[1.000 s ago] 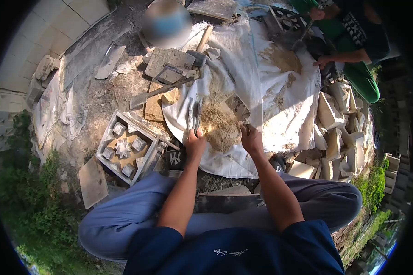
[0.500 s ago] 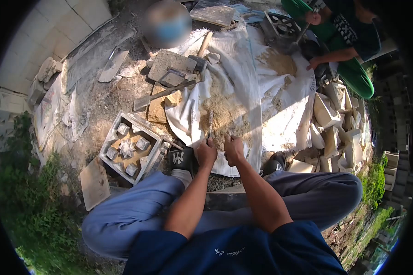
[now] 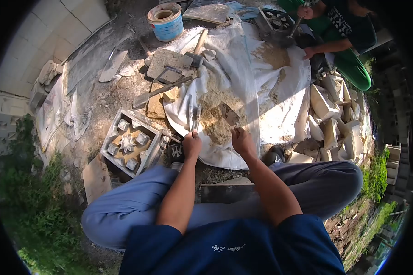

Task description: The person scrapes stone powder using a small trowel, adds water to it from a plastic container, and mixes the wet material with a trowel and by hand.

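A white sheet (image 3: 225, 157) lies before me with a heap of sandy, tan material (image 3: 215, 128) on it. My left hand (image 3: 192, 144) is closed around the handle of a narrow metal tool (image 3: 197, 118), its long thin end pointing away from me along the heap's left side. In my right hand (image 3: 243, 141) is a trowel (image 3: 229, 114), its flat blade over the right part of the heap. The fingers of both hands are wrapped round, so the handles are mostly hidden.
To my left sits a square mould (image 3: 145, 159) with a star and blocks inside. Beyond lie a mallet (image 3: 199, 46), a dusty board (image 3: 165, 64) and a blue bucket (image 3: 168, 30). Pale broken pieces (image 3: 323, 103) pile up right. Another person's hand (image 3: 304, 12) grips a tool.
My hands have moved apart, the left one leftward and the right one rightward. The trowel blade now shows its flat face, and the narrow tool has shifted left off the heap's middle.
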`<state>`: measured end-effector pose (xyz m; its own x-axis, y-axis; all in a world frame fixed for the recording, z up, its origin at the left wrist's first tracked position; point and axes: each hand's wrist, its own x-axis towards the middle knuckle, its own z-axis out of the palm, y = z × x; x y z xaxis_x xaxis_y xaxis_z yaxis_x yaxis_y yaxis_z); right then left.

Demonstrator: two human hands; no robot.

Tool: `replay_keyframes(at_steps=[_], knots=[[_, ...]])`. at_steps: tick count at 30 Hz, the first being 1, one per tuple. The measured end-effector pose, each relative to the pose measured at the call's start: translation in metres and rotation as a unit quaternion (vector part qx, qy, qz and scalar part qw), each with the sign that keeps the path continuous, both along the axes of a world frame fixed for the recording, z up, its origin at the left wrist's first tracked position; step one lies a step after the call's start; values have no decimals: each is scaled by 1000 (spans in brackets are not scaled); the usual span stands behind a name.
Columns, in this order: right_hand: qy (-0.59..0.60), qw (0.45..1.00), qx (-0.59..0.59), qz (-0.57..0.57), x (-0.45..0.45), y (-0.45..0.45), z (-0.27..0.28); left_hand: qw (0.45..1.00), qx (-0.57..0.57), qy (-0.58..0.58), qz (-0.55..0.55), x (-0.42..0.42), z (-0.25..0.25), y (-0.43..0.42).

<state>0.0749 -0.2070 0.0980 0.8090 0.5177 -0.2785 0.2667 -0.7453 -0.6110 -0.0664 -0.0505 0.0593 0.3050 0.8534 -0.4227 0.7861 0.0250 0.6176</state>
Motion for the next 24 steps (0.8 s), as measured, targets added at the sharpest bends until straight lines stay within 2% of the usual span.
replay_keyframes(at_steps=[2,4,6,8,9,14,19,20,23,24], knots=[[-25,999,24,15,2,-12,11,1000,-8,-13,21,-2,-4,1],[-44,986,-40,158,1,-34,26,999,-4,-8,38,0,-13,-1],[-34,968,-113,223,-6,-54,16,999,-8,-18,35,0,-12,-5],[-9,960,-178,214,-7,-57,4,999,-10,-25,36,2,-10,-4],[-10,963,-167,213,-3,-56,0,999,-5,-21,25,-1,-11,-3],[0,951,-207,232,20,-33,16,1000,2,-6,5,-5,-11,-4],[64,940,-271,199,55,0,43,1000,9,-22,5,-6,-14,-7],[72,941,-267,195,63,5,56,1000,14,-25,4,-5,-12,-6],[36,977,-175,113,86,-8,37,999,27,-20,0,-5,-17,-8],[35,977,-176,112,89,-16,29,999,27,-22,0,-3,-15,-9]])
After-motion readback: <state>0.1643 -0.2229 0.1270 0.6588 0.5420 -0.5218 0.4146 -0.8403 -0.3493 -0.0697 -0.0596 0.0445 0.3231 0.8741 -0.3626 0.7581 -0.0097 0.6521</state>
